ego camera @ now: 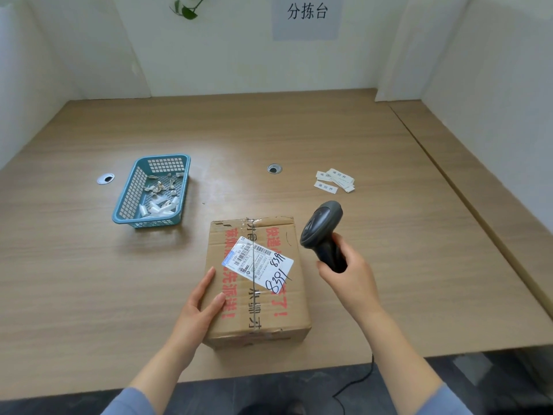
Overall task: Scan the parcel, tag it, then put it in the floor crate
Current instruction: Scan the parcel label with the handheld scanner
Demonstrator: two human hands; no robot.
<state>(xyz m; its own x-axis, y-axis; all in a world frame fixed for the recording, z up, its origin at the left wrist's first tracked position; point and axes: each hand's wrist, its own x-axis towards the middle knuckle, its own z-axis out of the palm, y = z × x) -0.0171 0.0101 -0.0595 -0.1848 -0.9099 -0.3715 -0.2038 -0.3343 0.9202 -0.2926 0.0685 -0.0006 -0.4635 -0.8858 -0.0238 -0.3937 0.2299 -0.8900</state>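
A cardboard parcel [263, 307] with red print and clear tape lies on the wooden table near its front edge. A white shipping label [258, 263] with barcodes and handwritten numbers sits on its top face. My left hand [199, 304] rests on the parcel's left side, thumb on top, steadying it. My right hand [347, 271] grips the handle of a dark grey barcode scanner [321, 227], whose head tilts down toward the label from the parcel's right. White paper tags [335, 179] lie loose behind the scanner. The floor crate is out of sight.
A blue plastic basket [131, 187] with peeled white paper scraps stands at the left. Two cable grommets [105, 178] [274, 168] sit in the table. The scanner's cable [359, 381] hangs over the front edge. White partitions wall the table's back and sides.
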